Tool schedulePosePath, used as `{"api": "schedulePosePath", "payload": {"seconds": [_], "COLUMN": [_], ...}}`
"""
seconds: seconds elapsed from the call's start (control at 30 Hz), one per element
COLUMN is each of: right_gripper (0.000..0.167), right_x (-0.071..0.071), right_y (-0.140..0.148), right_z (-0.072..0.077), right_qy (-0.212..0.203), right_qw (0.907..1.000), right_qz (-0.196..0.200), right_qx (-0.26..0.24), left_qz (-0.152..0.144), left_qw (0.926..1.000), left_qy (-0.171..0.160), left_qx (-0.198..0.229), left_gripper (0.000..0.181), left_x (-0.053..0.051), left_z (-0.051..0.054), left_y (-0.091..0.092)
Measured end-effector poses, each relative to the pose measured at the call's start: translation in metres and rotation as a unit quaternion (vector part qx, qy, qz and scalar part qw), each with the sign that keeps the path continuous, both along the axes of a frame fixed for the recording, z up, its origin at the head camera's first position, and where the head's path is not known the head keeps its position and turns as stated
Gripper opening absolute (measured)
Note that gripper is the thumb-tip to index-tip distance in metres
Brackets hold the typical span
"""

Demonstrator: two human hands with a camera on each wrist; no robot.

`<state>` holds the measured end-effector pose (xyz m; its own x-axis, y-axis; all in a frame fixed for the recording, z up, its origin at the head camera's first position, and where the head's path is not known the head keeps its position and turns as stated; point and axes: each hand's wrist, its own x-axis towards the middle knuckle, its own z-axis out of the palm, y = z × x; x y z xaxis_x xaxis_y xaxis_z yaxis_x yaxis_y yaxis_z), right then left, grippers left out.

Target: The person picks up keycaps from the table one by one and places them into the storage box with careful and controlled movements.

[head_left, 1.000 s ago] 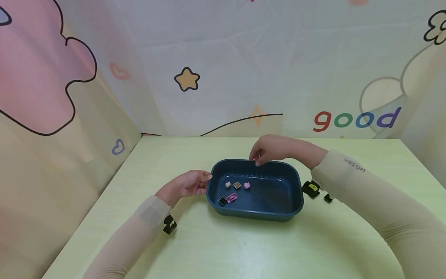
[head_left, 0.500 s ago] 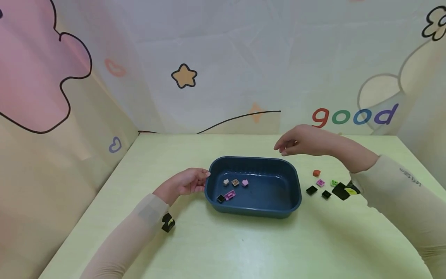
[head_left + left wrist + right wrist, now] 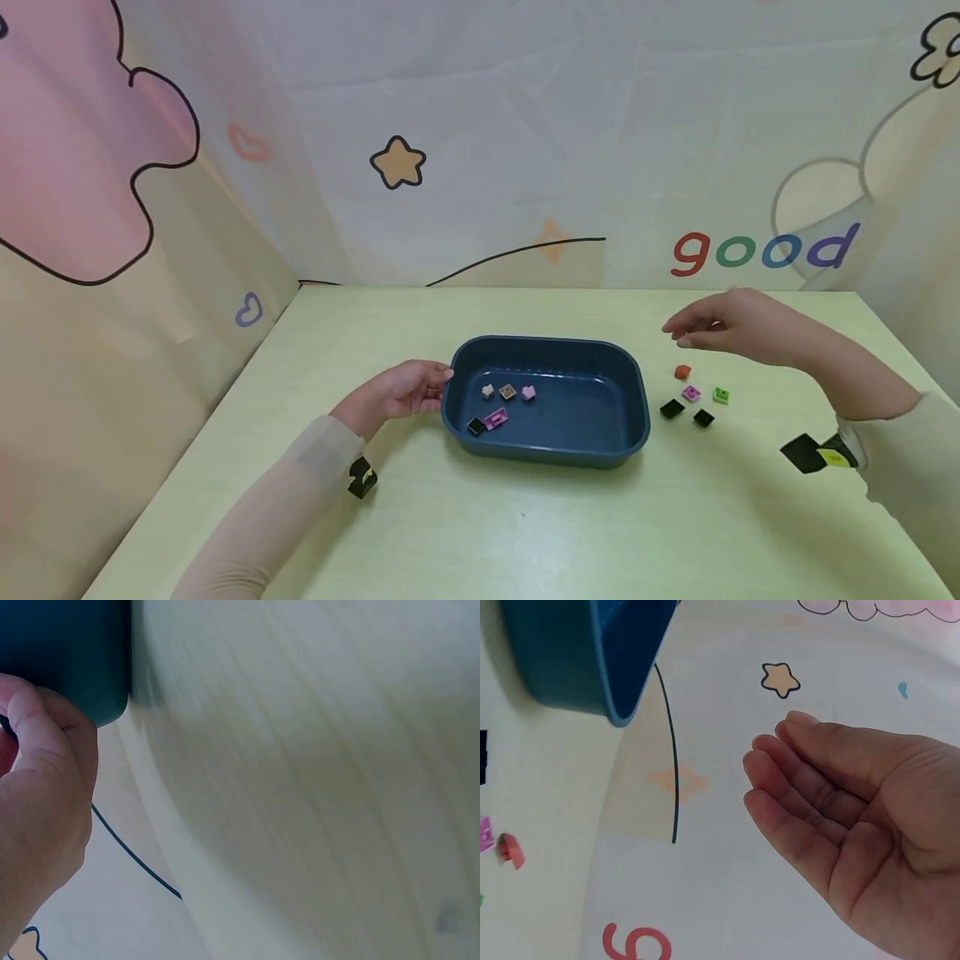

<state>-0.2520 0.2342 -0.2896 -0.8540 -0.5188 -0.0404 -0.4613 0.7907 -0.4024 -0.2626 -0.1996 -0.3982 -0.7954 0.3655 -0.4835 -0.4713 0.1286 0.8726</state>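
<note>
1. Sleeve of pale beige fabric [image 3: 247, 517], with a black strap [image 3: 362, 478] at the cuff, covers the left forearm, nearest the viewer.
2. The left hand [image 3: 395, 392] pinches the left end of a glossy dark blue rectangular tray [image 3: 551, 457], thumb at the rim, other fingers bent against the outer wall.
3. Inside the tray, toward its left, a black square piece [image 3: 476, 426] lies just beside a magenta rectangular piece [image 3: 497, 418]; beyond them sit a white block [image 3: 488, 392], tan square block [image 3: 507, 392] and light pink block [image 3: 528, 392].
4. On the pale yellow-green table [image 3: 420, 525], right of the tray: two flat black pieces [image 3: 672, 409], a pink square piece [image 3: 691, 393], a bright green square piece [image 3: 721, 396] and a small orange piece [image 3: 682, 372].
5. The right hand [image 3: 738, 325] hangs above the table near the orange piece, fingers loosely bent, thumb slightly apart from them, holding nothing.
6. Farthest stands a pale printed cloth [image 3: 510, 150].
</note>
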Motion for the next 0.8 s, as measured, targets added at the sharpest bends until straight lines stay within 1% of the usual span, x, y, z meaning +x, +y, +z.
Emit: {"api": "schedulePosePath", "payload": {"seconds": [0.13, 0.3, 0.43, 0.63, 0.8], "right_gripper": [0.029, 0.028, 0.027, 0.028, 0.032], "right_x": [0.004, 0.009, 0.01, 0.01, 0.009], "right_y": [0.013, 0.029, 0.04, 0.055, 0.066], "right_z": [-0.008, -0.016, -0.026, -0.047, -0.067], "right_qy": [-0.005, 0.007, 0.011, 0.009, 0.002], "right_qw": [0.9999, 0.9995, 0.999, 0.9982, 0.997], "right_qz": [-0.015, -0.029, -0.042, -0.06, -0.076], "right_qx": [-0.004, -0.01, -0.01, -0.002, -0.011], "left_qz": [0.002, 0.0, 0.003, 0.007, 0.006], "left_qw": [1.0, 1.0, 1.0, 0.9999, 1.0], "left_qy": [0.0, 0.001, -0.001, -0.005, -0.001], "left_qx": [-0.004, -0.001, -0.004, -0.008, -0.003], "left_gripper": [0.017, 0.016, 0.017, 0.021, 0.016], "left_x": [0.001, 0.0, 0.0, -0.001, -0.001], "left_z": [0.0, -0.001, -0.002, -0.003, -0.004], "left_y": [0.0, -0.001, -0.001, -0.001, -0.002]}}
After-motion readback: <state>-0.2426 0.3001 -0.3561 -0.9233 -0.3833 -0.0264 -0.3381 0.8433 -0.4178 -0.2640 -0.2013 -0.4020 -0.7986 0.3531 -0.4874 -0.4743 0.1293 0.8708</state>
